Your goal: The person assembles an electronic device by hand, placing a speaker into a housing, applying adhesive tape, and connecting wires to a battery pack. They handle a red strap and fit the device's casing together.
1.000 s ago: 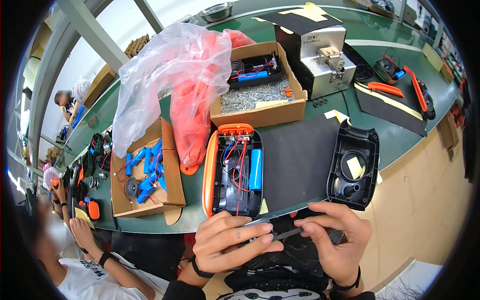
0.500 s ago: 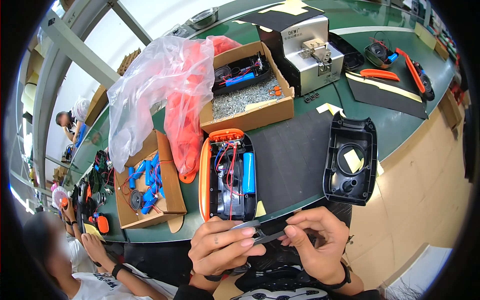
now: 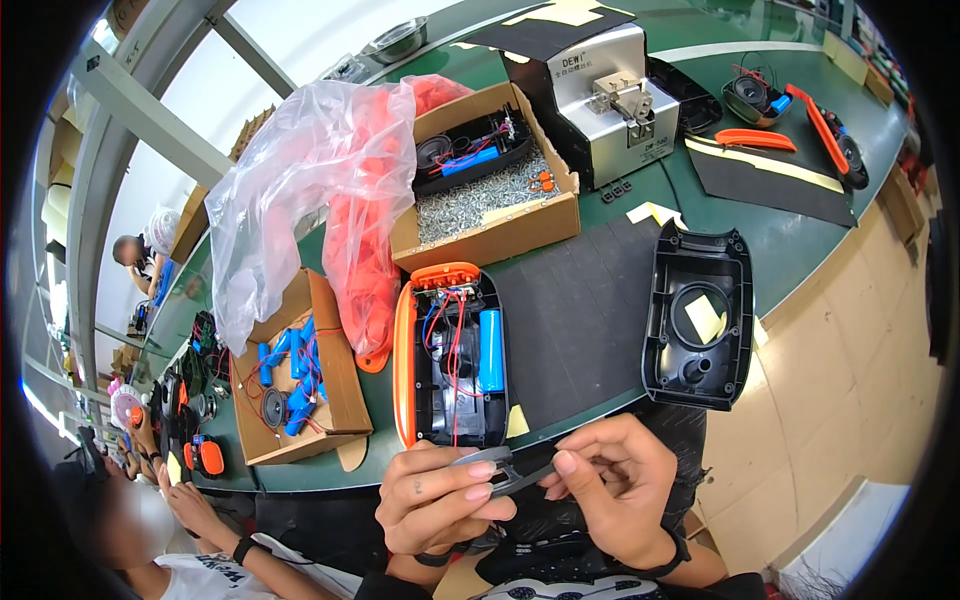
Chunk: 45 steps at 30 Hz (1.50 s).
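Note:
In front of my body, my left hand (image 3: 440,500) is closed round a dark grey, curved piece whose kind I cannot make out. From it a dark strip (image 3: 525,480) stretches across to my right hand (image 3: 620,490), where thumb and forefinger pinch its end. Just beyond my left hand lies an orange-edged black housing half (image 3: 467,420), open side up, with a blue cylindrical battery (image 3: 490,350) and red wires inside. A black housing half (image 3: 697,375) with a round ring in it rests to the right, at the table edge.
A black mat (image 3: 570,330) lies between the housings. Farther back are a cardboard box of screws (image 3: 490,240), a metal machine (image 3: 635,150) and a plastic bag (image 3: 290,190). A box of batteries (image 3: 345,420) stands left. A co-worker's arm (image 3: 210,515) is at lower left.
My view has shifted slightly. Both hands have moved a little left and my right fingers have drawn nearer the left hand, still pinching the strip.

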{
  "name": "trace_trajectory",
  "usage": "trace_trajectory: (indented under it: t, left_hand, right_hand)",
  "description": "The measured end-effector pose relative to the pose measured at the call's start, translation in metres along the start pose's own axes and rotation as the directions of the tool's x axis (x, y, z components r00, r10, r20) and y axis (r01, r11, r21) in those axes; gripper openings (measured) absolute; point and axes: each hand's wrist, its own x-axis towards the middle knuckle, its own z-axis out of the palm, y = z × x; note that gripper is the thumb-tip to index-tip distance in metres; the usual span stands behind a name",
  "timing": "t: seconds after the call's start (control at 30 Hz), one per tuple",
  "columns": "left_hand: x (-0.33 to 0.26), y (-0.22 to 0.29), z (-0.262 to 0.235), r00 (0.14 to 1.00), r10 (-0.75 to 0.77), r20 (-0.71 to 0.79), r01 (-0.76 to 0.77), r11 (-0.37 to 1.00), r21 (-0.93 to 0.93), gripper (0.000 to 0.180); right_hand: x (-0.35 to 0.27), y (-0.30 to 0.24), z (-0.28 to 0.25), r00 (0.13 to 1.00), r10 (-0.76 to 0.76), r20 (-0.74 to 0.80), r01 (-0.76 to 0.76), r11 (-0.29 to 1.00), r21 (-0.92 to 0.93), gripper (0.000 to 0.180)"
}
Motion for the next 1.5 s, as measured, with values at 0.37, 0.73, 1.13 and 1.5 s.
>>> trace_trajectory:
  t: [0.37, 0.73, 1.13, 1.5]
  left_hand:
    - [0.022, 0.008, -0.009, 0.968, 0.002, 0.251, -0.034, 0.992, 0.123, 0.036]
    - [0.024, 0.006, -0.01, 0.966, -0.041, 0.257, 0.033, 0.999, 0.036, 0.046]
    - [0.021, 0.006, -0.011, 0.964, -0.098, 0.248, 0.099, 0.995, 0.011, 0.042]
    - [0.016, 0.002, -0.007, 0.979, -0.053, 0.199, 0.053, 0.999, 0.006, 0.044]
  right_hand:
    - [0.017, -0.05, -0.003, 0.982, -0.156, -0.105, 0.156, 0.988, -0.006, 0.026]
    - [0.012, -0.046, -0.001, 0.962, -0.272, 0.004, 0.272, 0.962, 0.008, 0.034]
    - [0.015, -0.03, 0.01, 0.977, -0.208, 0.035, 0.206, 0.976, 0.067, 0.032]
    - [0.019, -0.019, -0.002, 0.986, -0.145, 0.084, 0.128, 0.975, 0.183, 0.026]
